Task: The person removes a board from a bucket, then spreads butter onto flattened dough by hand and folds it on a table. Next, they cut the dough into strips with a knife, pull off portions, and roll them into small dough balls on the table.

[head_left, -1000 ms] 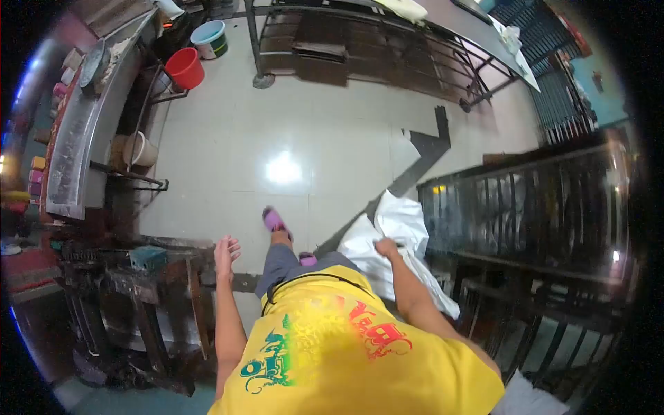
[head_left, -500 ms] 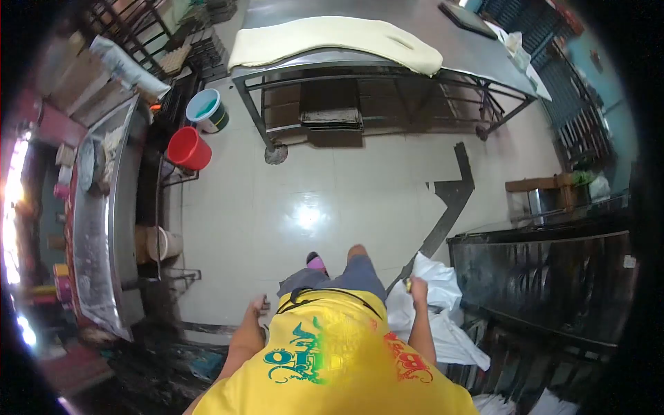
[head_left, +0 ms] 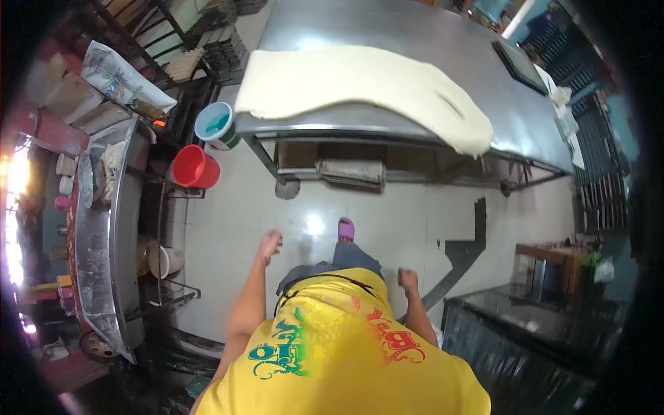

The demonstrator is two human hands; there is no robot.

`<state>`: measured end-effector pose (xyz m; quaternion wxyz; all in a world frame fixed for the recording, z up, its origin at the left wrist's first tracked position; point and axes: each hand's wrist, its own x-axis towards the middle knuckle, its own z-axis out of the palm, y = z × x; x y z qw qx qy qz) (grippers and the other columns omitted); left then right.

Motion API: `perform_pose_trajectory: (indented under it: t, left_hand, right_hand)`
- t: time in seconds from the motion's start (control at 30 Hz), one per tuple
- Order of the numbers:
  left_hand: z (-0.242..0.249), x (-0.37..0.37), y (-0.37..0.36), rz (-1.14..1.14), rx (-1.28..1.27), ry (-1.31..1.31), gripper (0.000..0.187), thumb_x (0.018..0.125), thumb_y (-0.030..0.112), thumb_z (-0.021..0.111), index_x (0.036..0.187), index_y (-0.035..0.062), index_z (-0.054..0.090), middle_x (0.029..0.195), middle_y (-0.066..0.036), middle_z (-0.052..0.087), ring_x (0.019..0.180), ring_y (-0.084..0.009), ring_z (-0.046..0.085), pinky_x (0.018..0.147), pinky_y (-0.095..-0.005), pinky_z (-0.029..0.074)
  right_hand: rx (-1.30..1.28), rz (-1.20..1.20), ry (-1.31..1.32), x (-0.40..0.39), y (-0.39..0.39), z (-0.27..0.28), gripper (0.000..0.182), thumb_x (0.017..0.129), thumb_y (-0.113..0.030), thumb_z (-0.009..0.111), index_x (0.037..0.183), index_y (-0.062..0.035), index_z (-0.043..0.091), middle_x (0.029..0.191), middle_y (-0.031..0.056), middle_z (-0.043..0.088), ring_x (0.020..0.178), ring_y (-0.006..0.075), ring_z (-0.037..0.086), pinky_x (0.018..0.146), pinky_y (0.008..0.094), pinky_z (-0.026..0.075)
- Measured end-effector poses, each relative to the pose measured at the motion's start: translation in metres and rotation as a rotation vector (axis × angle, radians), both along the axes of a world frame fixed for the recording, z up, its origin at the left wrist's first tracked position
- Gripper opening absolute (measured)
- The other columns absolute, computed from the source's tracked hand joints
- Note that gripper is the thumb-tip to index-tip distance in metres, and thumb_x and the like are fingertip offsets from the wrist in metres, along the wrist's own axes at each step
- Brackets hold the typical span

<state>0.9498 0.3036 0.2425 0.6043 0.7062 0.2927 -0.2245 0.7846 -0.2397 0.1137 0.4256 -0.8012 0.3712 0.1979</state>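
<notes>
Overhanging weight could drag the long cream dough-like slab [head_left: 346, 79] off the grey metal tabletop [head_left: 332, 28]; bare left hand [head_left: 270, 245] loosely spread, bare right hand [head_left: 408, 278] curled fist-like.

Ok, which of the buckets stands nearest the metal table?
The pale blue bucket, just off the left corner of the metal table. The red bucket is farther out, and the white bucket farthest.
</notes>
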Motion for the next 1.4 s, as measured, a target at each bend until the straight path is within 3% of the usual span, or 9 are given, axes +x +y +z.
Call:
perform_pose_trajectory:
  t: [0.27,0.37,0.5,0.57,0.63,0.8,0.87,1.03,1.4]
  left_hand:
    - [0.068,0.106,-0.001,0.327,-0.093,-0.083,0.059,0.100,0.050,0.057,0.141,0.0082,0.050,0.131,-0.011,0.060,0.123,-0.0261,0.056,0.101,-0.0458,0.046]
    - [0.106,0.176,0.016,0.394,-0.006,-0.207,0.059,0.101,0.049,0.057,0.143,0.0075,0.049,0.134,-0.014,0.058,0.128,-0.0284,0.052,0.105,-0.0480,0.042]
    - [0.107,0.299,0.050,0.409,0.470,-0.439,0.064,0.100,0.051,0.057,0.146,0.0072,0.047,0.145,-0.020,0.049,0.139,-0.0351,0.041,0.114,-0.0510,0.032]
    - [0.118,0.364,0.071,0.408,0.662,-0.472,0.066,0.099,0.052,0.057,0.148,0.0082,0.046,0.148,-0.023,0.045,0.142,-0.0371,0.037,0.117,-0.0489,0.029]
    - [0.114,0.413,0.099,0.346,0.648,-0.433,0.069,0.099,0.053,0.057,0.150,0.0080,0.044,0.152,-0.024,0.042,0.144,-0.0375,0.035,0.118,-0.0458,0.028]
    - [0.118,0.529,0.141,0.207,-0.124,-0.073,0.072,0.101,0.055,0.052,0.151,0.0044,0.045,0.152,-0.017,0.047,0.136,-0.0273,0.047,0.112,-0.0376,0.038]
    - [0.092,0.569,0.146,0.198,-0.478,-0.088,0.064,0.101,0.052,0.053,0.144,0.0045,0.054,0.138,-0.010,0.061,0.121,-0.0212,0.059,0.100,-0.0344,0.048]
    - [0.047,0.591,0.160,0.194,-0.276,-0.157,0.044,0.095,0.038,0.059,0.119,0.0023,0.068,0.113,-0.007,0.069,0.097,-0.0173,0.065,0.086,-0.0322,0.052]
    - [0.165,0.609,0.176,-0.074,-0.240,0.085,0.063,0.092,0.050,0.070,0.131,0.0011,0.062,0.118,-0.009,0.069,0.104,-0.0203,0.066,0.088,-0.0344,0.053]
  right_hand:
    - [0.010,0.580,-0.649,0.518,0.128,0.315,0.042,0.100,-0.039,0.060,0.096,0.0023,0.069,0.078,0.0097,0.066,0.074,0.0151,0.056,0.071,0.0358,0.048]
    - [0.043,0.559,-0.765,0.616,0.194,0.395,0.042,0.098,-0.036,0.060,0.102,0.0041,0.071,0.092,0.0206,0.072,0.083,0.0287,0.067,0.081,0.0387,0.051]
    - [-0.169,0.406,-0.949,0.695,0.272,0.322,0.039,0.099,-0.031,0.058,0.098,0.0057,0.071,0.101,0.0272,0.068,0.097,0.0431,0.063,0.091,0.0485,0.049]
    - [-0.477,0.905,-0.792,0.702,0.317,0.188,0.044,0.097,-0.036,0.062,0.104,0.0071,0.065,0.101,0.0287,0.063,0.100,0.0444,0.058,0.092,0.0511,0.046]
    - [-0.398,0.974,-1.048,0.627,0.370,0.245,0.047,0.094,-0.039,0.066,0.105,0.0069,0.064,0.120,0.0305,0.057,0.110,0.0446,0.055,0.098,0.0511,0.047]
    - [0.082,1.049,-0.315,0.686,0.428,0.346,0.047,0.095,-0.037,0.065,0.114,0.0067,0.067,0.113,0.0279,0.066,0.112,0.0423,0.061,0.098,0.0473,0.050]
    - [-0.007,1.007,-0.648,0.741,0.448,0.336,0.045,0.095,-0.036,0.065,0.114,0.0048,0.069,0.110,0.0262,0.068,0.109,0.0420,0.062,0.097,0.0469,0.050]
    - [-0.035,0.833,-0.888,0.858,0.510,0.333,0.040,0.094,-0.026,0.065,0.119,0.0056,0.065,0.116,0.0257,0.065,0.114,0.0423,0.059,0.098,0.0477,0.049]
    - [-0.003,0.959,-0.726,0.717,0.393,0.301,0.032,0.096,-0.023,0.065,0.115,0.0018,0.065,0.108,0.0190,0.064,0.111,0.0373,0.058,0.098,0.0464,0.048]
